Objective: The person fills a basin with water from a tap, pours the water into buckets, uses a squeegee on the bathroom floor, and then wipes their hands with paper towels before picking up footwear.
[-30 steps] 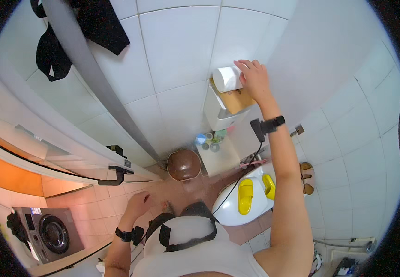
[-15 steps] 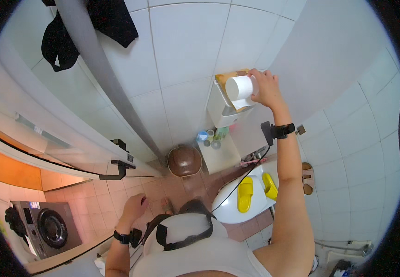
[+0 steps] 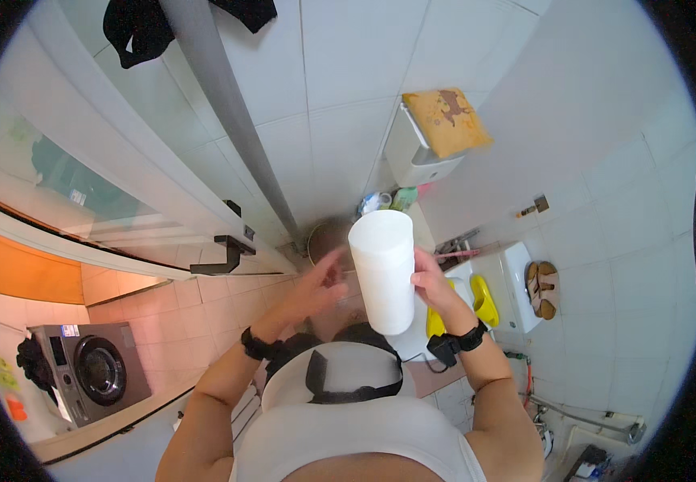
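A tall white paper roll (image 3: pixel 385 277) stands nearly upright in front of my chest. My right hand (image 3: pixel 436 285) grips it from the right side, with the thumb on the near face and the other fingers partly hidden behind it. To the left of the roll, my left hand (image 3: pixel 320 285) is raised with its fingers apart, slightly blurred and apparently not touching it. Farther off, a white box-shaped dispenser (image 3: pixel 412 153) hangs on the tiled wall, with a yellow patterned cloth (image 3: pixel 446 120) lying over its top.
A white toilet tank (image 3: pixel 516 293) is at the right, with yellow slippers (image 3: pixel 484 303) on the toilet and tan sandals (image 3: pixel 542 289) beyond. At the left is a door with a black handle (image 3: pixel 223 255); past it stands a grey washing machine (image 3: pixel 95 373). A brown bin (image 3: pixel 328 241) sits ahead.
My right hand has brought the paper roll from the dispenser top down to my chest, uncovering the yellow cloth. My left hand has risen beside the roll.
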